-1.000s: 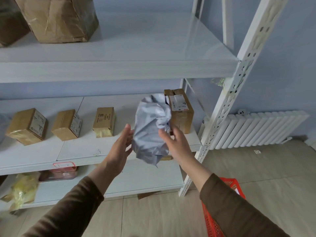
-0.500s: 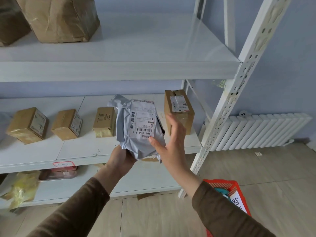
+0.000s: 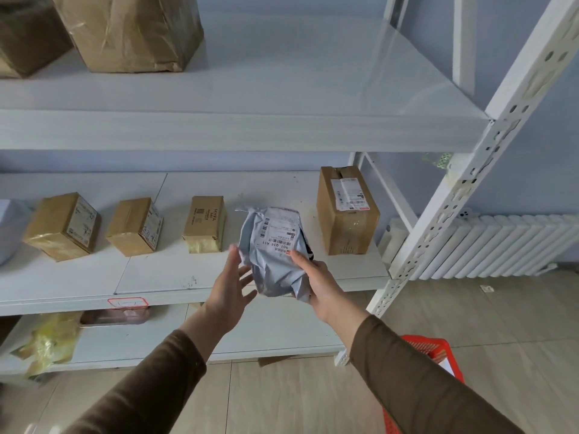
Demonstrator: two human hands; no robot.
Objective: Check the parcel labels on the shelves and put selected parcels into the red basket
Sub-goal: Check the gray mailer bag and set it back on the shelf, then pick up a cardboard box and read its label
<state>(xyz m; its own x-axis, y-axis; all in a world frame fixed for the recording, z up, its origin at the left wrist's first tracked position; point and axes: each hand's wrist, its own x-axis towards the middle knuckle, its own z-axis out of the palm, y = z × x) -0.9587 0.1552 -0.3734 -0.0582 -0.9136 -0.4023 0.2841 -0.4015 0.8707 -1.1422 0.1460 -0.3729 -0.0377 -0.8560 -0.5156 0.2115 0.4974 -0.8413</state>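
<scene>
A crumpled grey plastic mailer parcel (image 3: 273, 252) with a white barcode label facing me hangs over the front of the middle shelf (image 3: 188, 277). My right hand (image 3: 319, 285) grips its lower right side. My left hand (image 3: 230, 286) is spread open just left of the mailer, fingertips near its edge, holding nothing. Three small cardboard boxes (image 3: 64, 225) (image 3: 136, 225) (image 3: 205, 223) stand in a row on the same shelf to the left, and a taller labelled box (image 3: 346, 209) stands to the right. The red basket (image 3: 429, 355) sits on the floor at lower right, mostly hidden by my right sleeve.
Two large brown-wrapped parcels (image 3: 131, 29) sit on the top shelf. A yellow bag (image 3: 47, 343) and a dark tray (image 3: 114, 316) lie on the bottom shelf. The white shelf upright (image 3: 463, 189) slants down at right, with a white radiator (image 3: 501, 245) behind it.
My right hand has taken hold of the grey mailer, and my left hand has let go and opened. The mailer sits lower and further right than before, label still facing me.
</scene>
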